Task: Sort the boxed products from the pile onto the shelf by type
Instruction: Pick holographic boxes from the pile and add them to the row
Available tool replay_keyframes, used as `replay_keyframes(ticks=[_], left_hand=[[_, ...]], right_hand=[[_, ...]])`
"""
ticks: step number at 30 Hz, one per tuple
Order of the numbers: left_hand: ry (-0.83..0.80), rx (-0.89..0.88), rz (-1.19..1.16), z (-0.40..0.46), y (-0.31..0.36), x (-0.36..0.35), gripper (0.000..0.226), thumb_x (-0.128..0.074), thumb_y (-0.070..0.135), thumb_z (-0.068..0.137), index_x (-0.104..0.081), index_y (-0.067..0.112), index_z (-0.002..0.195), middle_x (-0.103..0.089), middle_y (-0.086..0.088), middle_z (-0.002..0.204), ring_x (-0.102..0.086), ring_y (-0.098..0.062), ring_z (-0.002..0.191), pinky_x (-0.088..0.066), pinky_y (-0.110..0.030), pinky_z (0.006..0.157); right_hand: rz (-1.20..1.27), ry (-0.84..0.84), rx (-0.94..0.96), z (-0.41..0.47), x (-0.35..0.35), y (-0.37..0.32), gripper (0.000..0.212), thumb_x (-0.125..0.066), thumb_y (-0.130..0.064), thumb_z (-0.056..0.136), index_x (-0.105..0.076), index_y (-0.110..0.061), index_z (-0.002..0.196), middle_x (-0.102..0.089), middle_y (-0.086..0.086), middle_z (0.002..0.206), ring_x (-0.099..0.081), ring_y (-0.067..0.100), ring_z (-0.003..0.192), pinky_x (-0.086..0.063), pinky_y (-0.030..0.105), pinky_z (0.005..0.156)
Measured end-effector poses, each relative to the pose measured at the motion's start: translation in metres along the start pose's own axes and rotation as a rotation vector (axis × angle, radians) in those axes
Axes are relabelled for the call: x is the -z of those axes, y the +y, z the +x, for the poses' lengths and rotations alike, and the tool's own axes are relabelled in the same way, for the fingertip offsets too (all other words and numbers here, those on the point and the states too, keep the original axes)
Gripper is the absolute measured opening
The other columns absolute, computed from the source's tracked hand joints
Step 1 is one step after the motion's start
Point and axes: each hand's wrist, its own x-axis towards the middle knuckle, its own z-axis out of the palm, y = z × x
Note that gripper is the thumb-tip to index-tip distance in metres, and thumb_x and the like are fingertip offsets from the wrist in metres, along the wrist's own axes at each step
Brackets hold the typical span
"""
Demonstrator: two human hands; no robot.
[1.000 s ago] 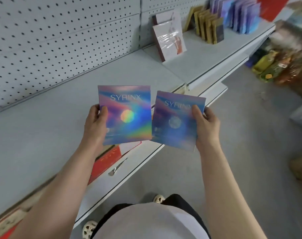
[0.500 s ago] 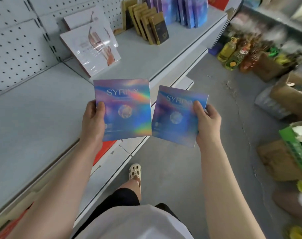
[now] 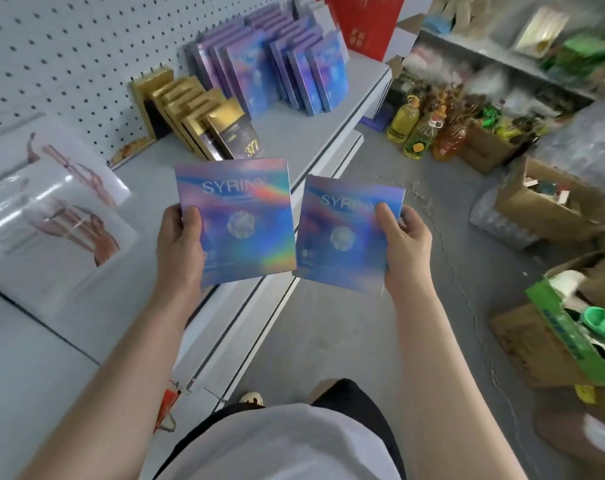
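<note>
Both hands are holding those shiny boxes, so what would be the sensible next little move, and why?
Probably carry both further along the shelf. The left hand and right hand each hold a holographic box matching the purple-blue rows standing past the gold boxes, so by type they likely belong there.

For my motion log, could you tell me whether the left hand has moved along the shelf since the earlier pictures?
Yes: the left hand moved along the shelf toward the gold boxes.
</note>
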Motion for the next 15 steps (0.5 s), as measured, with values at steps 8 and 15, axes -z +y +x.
replay_keyframes(ticks=[8,15], left_hand=[[0.060,-0.042,0.012,0.065,-0.012,-0.110,0.020,-0.043,0.017,0.104,-0.047,0.021,0.084,-0.056,0.006,0.081,-0.055,0.010,0.056,-0.043,-0.009,0.055],[0.306,-0.031,0.008,0.104,-0.021,-0.194,0.022,-0.044,0.022,0.104,-0.049,0.026,0.082,-0.054,0.012,0.079,-0.051,0.009,0.060,-0.043,-0.013,0.060]], right_hand=[[0.015,-0.061,0.010,0.145,0.002,0.003,0.009,-0.068,-0.024,0.091,-0.068,-0.015,0.093,-0.069,0.012,0.087,-0.064,0.027,0.079,-0.055,0.047,0.076],[-0.128,-0.270,0.074,0.278,-0.014,-0.023,0.018,-0.064,-0.024,0.096,-0.063,-0.010,0.109,-0.067,-0.001,0.080,-0.063,0.007,0.065,-0.052,0.024,0.061]])
